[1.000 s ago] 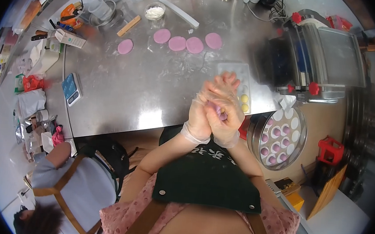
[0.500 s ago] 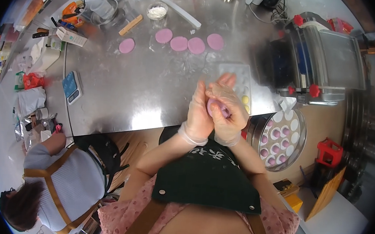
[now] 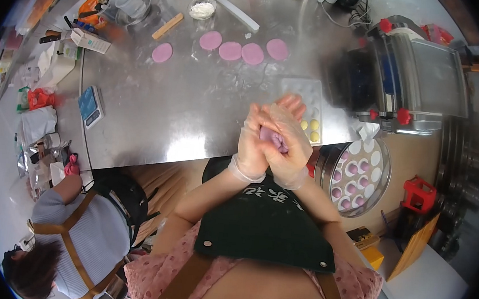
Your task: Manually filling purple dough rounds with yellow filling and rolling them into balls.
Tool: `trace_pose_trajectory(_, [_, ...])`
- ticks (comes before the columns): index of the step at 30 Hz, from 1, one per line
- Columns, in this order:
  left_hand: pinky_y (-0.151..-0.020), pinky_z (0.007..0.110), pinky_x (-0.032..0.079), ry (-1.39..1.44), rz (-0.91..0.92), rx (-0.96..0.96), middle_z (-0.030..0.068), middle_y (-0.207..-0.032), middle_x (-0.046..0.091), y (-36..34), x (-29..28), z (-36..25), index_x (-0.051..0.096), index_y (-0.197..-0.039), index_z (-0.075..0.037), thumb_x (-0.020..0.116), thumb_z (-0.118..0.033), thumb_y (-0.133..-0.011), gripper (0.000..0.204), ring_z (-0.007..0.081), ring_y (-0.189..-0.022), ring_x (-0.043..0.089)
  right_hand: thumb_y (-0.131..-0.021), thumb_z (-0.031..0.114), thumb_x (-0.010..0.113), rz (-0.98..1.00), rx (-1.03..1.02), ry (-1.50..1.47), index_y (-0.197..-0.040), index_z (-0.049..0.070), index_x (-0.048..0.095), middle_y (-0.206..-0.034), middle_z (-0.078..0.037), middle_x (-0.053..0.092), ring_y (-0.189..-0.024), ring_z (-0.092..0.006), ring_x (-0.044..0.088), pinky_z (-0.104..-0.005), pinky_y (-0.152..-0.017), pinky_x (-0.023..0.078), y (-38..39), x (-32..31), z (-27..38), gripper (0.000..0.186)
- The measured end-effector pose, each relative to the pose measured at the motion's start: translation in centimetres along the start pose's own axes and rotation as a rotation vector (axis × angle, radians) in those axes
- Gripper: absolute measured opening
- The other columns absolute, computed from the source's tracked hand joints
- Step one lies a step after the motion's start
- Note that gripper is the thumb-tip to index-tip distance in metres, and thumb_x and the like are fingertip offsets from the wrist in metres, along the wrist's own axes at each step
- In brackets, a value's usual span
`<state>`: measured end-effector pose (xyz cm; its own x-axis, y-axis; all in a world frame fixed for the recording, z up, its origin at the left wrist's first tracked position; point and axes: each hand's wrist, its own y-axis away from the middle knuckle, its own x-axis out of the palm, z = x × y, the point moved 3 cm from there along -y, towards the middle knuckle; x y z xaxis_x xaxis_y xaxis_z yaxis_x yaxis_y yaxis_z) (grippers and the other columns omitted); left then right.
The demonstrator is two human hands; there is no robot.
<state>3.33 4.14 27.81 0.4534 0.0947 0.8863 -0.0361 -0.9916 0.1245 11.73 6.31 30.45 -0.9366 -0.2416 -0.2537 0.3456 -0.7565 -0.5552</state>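
Both my hands wear clear plastic gloves and meet at the table's front edge. Between them sits a pinkish-purple piece of dough (image 3: pixel 273 139), gathered and pleated on its visible side. My left hand (image 3: pixel 251 147) cups it from the left, its fingers partly covered. Wrapped over it from the right is my right hand (image 3: pixel 290 145), thumb pressed near the folds. Just beyond, a pale moulded tray (image 3: pixel 318 108) holds several yellow balls (image 3: pixel 314 136). Farther back on the steel table lie several flat purple dough rounds (image 3: pixel 252 54).
At the right, a round steamer tray (image 3: pixel 383 187) holds purple-topped pieces on white paper discs, beside a machine with red knobs (image 3: pixel 404 116). A scale (image 3: pixel 90 107) lies left; a wooden stick (image 3: pixel 167 26), bowl of white powder (image 3: pixel 201 10) and white bar (image 3: pixel 232 8) lie behind. Another person (image 3: pixel 86 238) sits lower left.
My right fingers have closed further over the dough, and its pleated side now shows more. My hands have shifted slightly left, uncovering more yellow balls. The other person has moved a little.
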Motion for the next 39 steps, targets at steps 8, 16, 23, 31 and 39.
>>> trace_pose_trajectory(8, [-0.118,0.049,0.028,0.117,0.045,-0.141,0.0212,-0.148,0.041,-0.8,-1.0,0.6,0.033,-0.148,0.001,0.029,-0.065,-0.099,0.082,0.0369,-0.142,0.035,-0.071,0.038,0.084,0.214,-0.055,0.054,-0.132,-0.004,0.054,-0.128,-0.023,0.062,-0.129,-0.044,0.052,-0.0586,-0.111,0.03,0.8,-0.3,-1.5,0.08])
trace_pose_trajectory(16, [-0.117,0.049,0.029,0.217,-0.129,-0.227,0.0212,-0.149,0.04,-0.3,-2.0,0.2,0.036,-0.145,0.002,0.024,-0.07,-0.097,0.088,0.0355,-0.141,0.036,-0.074,0.019,0.081,0.055,-0.132,0.256,-0.118,-0.003,0.065,-0.12,-0.02,0.067,-0.122,-0.0384,0.059,-0.0519,-0.108,0.041,-1.5,-0.2,1.0,0.051])
trace_pose_trajectory(23, [-0.118,0.049,0.029,-0.167,-0.071,0.134,0.0171,-0.153,0.037,0.2,-0.2,1.5,0.032,-0.151,-0.004,0.021,-0.076,-0.093,0.093,0.0343,-0.142,0.035,-0.082,0.033,0.077,0.039,0.045,0.003,-0.129,-0.004,0.059,-0.133,-0.025,0.058,-0.133,-0.043,0.048,-0.0522,-0.11,0.035,0.5,-0.2,0.4,0.063])
trace_pose_trajectory(31, [-0.118,0.05,0.029,0.013,0.196,-0.208,0.0185,-0.151,0.038,-0.7,-2.7,1.1,0.034,-0.148,0.0,0.025,-0.067,-0.099,0.084,0.0354,-0.141,0.036,-0.082,0.028,0.076,0.107,-0.191,0.25,-0.133,-0.004,0.055,-0.13,-0.023,0.061,-0.125,-0.0409,0.056,-0.0495,-0.107,0.042,0.6,-0.6,-0.9,0.064])
trace_pose_trajectory(39, [-0.115,0.045,0.033,0.028,0.035,-0.134,0.0181,-0.148,0.042,0.1,-1.1,0.3,0.036,-0.147,0.0,0.032,-0.074,-0.092,0.092,0.0324,-0.137,0.041,-0.084,0.02,0.073,-0.111,-0.113,0.155,-0.133,-0.004,0.055,-0.126,-0.023,0.064,-0.12,-0.0414,0.06,-0.0502,-0.105,0.044,1.2,0.8,-1.8,0.058])
